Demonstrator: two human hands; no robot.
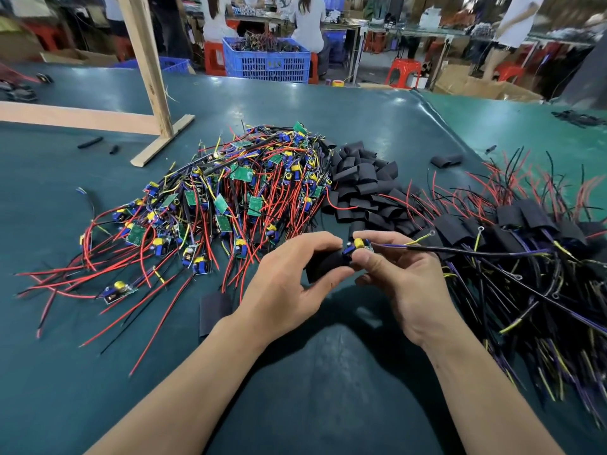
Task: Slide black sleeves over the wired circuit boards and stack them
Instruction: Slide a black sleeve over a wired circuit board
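at the near centre a black sleeve (pixel 323 264) is gripped in the curled fingers of the left hand (pixel 289 284), its mouth at 3 o'clock, while a wired circuit board (pixel 356 246) is pinched between thumb and fingertips of the right hand (pixel 394 277), apparently so the board can be fed in with its leads trailing free. loose boards (pixel 230 192) are heaped at 11 o'clock, spare sleeves (pixel 361 182) at 12 and sleeved units (pixel 525 224) at 2, likely kept within reach.
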